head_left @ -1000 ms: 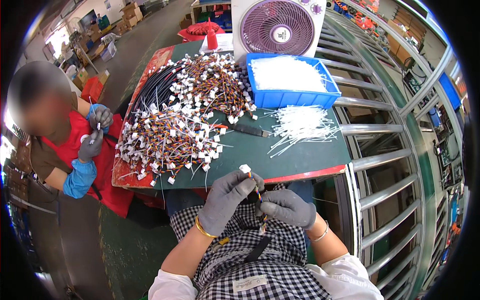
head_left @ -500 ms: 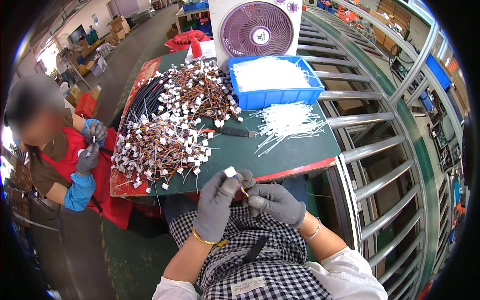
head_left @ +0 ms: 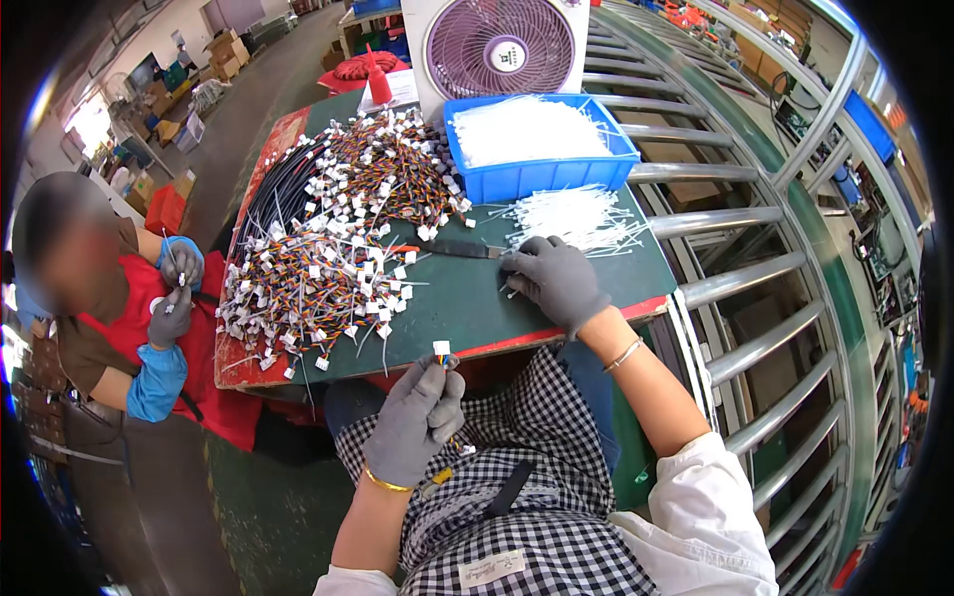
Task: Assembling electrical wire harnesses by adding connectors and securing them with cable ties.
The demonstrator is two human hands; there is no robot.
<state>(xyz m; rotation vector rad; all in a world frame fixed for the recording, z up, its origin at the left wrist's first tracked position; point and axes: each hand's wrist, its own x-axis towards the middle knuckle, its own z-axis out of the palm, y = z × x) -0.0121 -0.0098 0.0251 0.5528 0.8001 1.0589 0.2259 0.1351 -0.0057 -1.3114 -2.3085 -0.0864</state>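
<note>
Right hand (head_left: pixel 558 285) moved forward, grip unclear, left hand (head_left: pixel 412 422) pinching cable (head_left: pixel 441 351), white ties (head_left: pixel 527 131) in blue bin (head_left: pixel 552 180)

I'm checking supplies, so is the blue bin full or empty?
Full, or nearly so: white zip ties are heaped to about the rim of the blue bin, hiding its bottom.

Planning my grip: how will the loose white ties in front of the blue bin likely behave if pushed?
The white ties are probably light, being thin, narrow strips. They look springy rather than limp, since many jut out fairly straight from the pile. A push would likely scatter them, as they lie loose and crossed on the green tabletop.
</note>
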